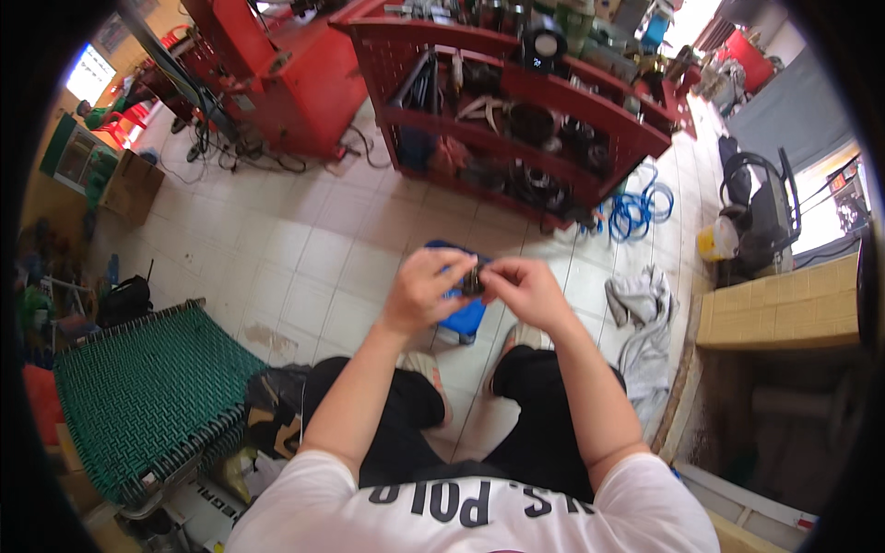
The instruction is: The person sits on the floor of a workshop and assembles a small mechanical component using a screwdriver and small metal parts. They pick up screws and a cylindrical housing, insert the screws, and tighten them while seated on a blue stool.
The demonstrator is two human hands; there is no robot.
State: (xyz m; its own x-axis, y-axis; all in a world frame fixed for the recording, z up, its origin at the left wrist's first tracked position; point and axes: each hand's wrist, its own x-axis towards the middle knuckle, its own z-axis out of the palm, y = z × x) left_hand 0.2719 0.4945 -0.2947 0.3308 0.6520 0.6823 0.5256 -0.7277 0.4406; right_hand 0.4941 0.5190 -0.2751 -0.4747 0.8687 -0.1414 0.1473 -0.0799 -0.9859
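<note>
A small dark metal part (473, 280) is held between my two hands, above a blue plastic stool (464, 321) on the floor. My left hand (426, 288) pinches it from the left with thumb and fingers. From the right, my right hand (524, 288) grips its edge with thumb and forefinger. The part's exact kind is too small to make out, and my fingers cover some of it. Both forearms reach forward over my knees, and my feet stand on either side behind the stool.
A red tool cart (516, 120) loaded with parts stands ahead, beside a red machine (295, 92). Coiled blue hose (641, 210) and a grey cloth (641, 318) lie on the tiles at right. A green woven seat (152, 396) is at left, a yellow-white bucket (717, 241) far right.
</note>
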